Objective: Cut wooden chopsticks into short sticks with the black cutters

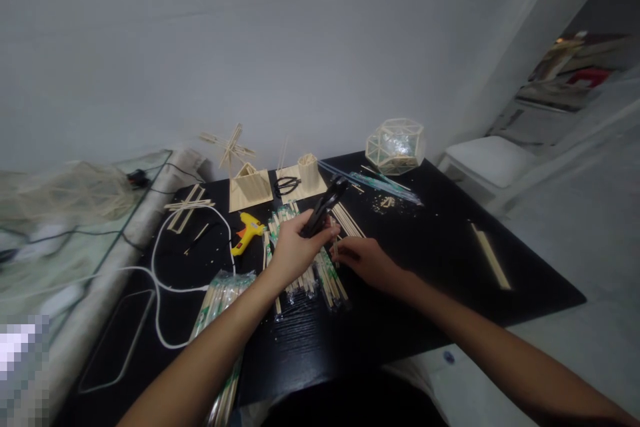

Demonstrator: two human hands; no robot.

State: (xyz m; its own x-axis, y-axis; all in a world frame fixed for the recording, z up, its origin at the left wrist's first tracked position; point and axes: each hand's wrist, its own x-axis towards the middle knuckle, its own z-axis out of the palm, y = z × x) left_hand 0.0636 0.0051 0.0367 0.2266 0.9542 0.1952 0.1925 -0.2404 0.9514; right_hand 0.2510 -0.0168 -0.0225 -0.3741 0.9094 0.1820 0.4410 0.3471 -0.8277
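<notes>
mid-cut, it seems: left hand (295, 250) closed round black cutters (325, 205), right hand (363, 260) pinching a thin wooden stick (334, 245) upright just beside them, over the packs of chopsticks (320, 277) on the black table (450, 260). yellow glue gun (247, 232) lying near, to the left. next, probably: seating the stick squarely between the blades, holding it steady, then squeezing.

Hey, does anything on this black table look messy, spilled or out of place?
Yes. Small wood crumbs are scattered near the glass polyhedron, and one lone stick lies apart by the right edge. The wrapped chopsticks under both hands are fanned out loosely, not stacked.
</notes>
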